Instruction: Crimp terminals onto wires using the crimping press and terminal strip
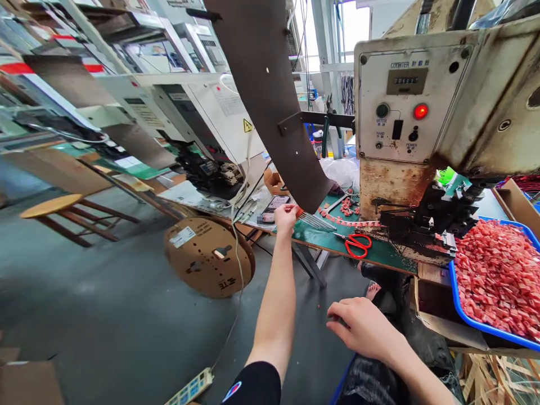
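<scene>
My left hand (286,218) reaches out over the bench's front edge, its fingers closed at the orange end of a bundle of thin grey wires (317,221). The wires fan out to the right across the green bench top. Just behind that hand lies a phone (276,207). Red-handled scissors (358,245) rest near the bench edge, right of the wires. My right hand (363,326) hovers above my lap, fingers loosely bent and apart, holding nothing. A strip of small pink pieces (350,223) runs along the bench toward the press machine (415,107).
A blue tray (454,289) heaped with pink pieces stands at the right. A wide brown strip (261,95) hangs down over the bench. Below at left are a cardboard reel (202,264), a power strip (192,388) and a wooden stool (53,206). Pliers (325,132) hang from a bracket.
</scene>
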Tool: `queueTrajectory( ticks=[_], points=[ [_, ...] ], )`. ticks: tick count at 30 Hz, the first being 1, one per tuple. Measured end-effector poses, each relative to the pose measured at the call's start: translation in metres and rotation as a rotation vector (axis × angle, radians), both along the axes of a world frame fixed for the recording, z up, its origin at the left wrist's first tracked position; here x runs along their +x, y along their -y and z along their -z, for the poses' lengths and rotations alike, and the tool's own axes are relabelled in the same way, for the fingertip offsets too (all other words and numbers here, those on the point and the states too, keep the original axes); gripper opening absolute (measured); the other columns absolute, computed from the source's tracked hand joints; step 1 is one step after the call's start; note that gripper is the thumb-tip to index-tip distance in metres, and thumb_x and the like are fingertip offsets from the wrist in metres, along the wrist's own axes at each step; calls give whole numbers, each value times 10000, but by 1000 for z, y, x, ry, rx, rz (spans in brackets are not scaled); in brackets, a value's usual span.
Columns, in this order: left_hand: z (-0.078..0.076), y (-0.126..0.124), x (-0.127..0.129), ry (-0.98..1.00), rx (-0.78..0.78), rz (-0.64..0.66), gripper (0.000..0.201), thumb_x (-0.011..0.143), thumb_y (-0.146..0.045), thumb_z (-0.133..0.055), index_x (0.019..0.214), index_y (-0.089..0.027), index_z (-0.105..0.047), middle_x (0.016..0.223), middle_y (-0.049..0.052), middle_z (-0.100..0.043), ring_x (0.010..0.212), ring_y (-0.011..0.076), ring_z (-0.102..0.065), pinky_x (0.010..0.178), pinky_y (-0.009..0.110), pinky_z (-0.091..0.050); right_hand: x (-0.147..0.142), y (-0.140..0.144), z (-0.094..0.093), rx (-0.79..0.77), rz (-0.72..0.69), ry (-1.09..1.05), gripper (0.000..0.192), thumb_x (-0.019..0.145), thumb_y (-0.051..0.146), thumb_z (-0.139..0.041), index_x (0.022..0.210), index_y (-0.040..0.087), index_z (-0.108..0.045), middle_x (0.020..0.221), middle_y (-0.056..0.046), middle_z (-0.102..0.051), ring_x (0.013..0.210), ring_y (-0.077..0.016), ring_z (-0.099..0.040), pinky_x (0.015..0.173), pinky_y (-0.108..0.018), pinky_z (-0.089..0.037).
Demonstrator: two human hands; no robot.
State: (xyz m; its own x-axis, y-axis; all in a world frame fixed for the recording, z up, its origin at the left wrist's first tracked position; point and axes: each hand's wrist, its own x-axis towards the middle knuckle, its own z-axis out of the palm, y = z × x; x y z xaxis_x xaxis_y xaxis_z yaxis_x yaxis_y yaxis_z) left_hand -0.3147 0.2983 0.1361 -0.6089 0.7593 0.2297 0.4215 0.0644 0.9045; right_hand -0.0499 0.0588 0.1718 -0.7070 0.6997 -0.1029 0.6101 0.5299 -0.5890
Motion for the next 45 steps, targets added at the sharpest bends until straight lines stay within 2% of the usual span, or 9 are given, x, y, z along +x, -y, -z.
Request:
queueTrajectory(
  ticks=[6, 10, 14, 17, 21, 27, 34, 40, 45],
  points=[
    [-7, 58, -31, 7, 125, -203, 146, 851, -284, -639, 911, -150, -636, 871, 73, -679, 874, 210, -669, 874, 343, -559, 15, 6, 12, -10, 72, -215, 107, 968, 164, -603, 946, 182, -707, 853, -33, -757, 752, -171, -702, 672, -255, -428],
    [-16, 119, -41, 43, 262, -300, 137, 806, -280, -674, 874, -166, -638, 834, 49, -683, 796, 196, -678, 811, 327, -581, 20, 8, 17, 38, 169, -500, 168, 990, 206, -554, 919, 195, -706, 785, -25, -724, 681, -151, -664, 634, -239, -461],
    [-25, 188, 5, 136, 213, -14, 257, 784, -394, -731, 914, -181, -669, 807, 29, -707, 690, 202, -720, 688, 316, -606, 22, 8, 16, 0, 395, -738, 234, 1000, 369, -572, 1103, 212, -712, 1032, -87, -749, 911, -193, -709, 836, -301, -558],
    [-31, 220, 75, 225, 84, 404, 244, 809, -409, -742, 896, -187, -689, 779, 28, -712, 672, 206, -739, 653, 303, -616, 26, 9, 17, -345, 378, -802, 456, 964, 503, -616, 1323, 221, -626, 1211, -123, -719, 1017, -231, -724, 883, -373, -598],
    [-37, 227, 154, 305, 101, 723, 160, 890, -355, -691, 854, -199, -693, 925, 53, -694, 782, 188, -749, 722, 287, -626, 43, 21, 27, -753, 413, -940, 552, 926, 628, -619, 1269, 196, -594, 954, -82, -750, 654, -197, -725, 546, -314, -609],
    [-32, 220, 186, 556, -35, 1024, 239, 851, -383, -787, 934, -185, -683, 947, 69, -728, 896, 231, -776, 823, 322, -635, 79, 42, 41, -779, 600, -1083, 437, 897, 587, -690, 1060, 188, -617, 840, -52, -731, 525, -163, -672, 444, -270, -561],
    [-25, 225, 198, 610, -8, 960, 471, 826, -320, -812, 1262, -200, -678, 1055, 96, -781, 1025, 231, -760, 927, 336, -619, 93, 38, 49, -618, 664, -1114, 383, 918, 581, -673, 982, 209, -606, 836, -51, -732, 592, -176, -691, 527, -288, -587],
    [-36, 228, 204, 262, 107, 866, 157, 888, -199, -707, 1022, -220, -787, 1021, 78, -795, 910, 204, -760, 850, 307, -622, 83, 38, 51, -620, 692, -1126, 417, 892, 620, -683, 958, 215, -611, 779, -46, -718, 610, -199, -700, 530, -301, -585],
    [-40, 229, 205, 209, 152, 926, 170, 869, -156, -707, 1005, -221, -784, 1024, 79, -787, 940, 214, -759, 867, 314, -630, 80, 42, 54, -583, 699, -1167, 375, 920, 587, -668, 970, 223, -593, 769, -30, -709, 568, -175, -679, 499, -280, -563]
  ],
)
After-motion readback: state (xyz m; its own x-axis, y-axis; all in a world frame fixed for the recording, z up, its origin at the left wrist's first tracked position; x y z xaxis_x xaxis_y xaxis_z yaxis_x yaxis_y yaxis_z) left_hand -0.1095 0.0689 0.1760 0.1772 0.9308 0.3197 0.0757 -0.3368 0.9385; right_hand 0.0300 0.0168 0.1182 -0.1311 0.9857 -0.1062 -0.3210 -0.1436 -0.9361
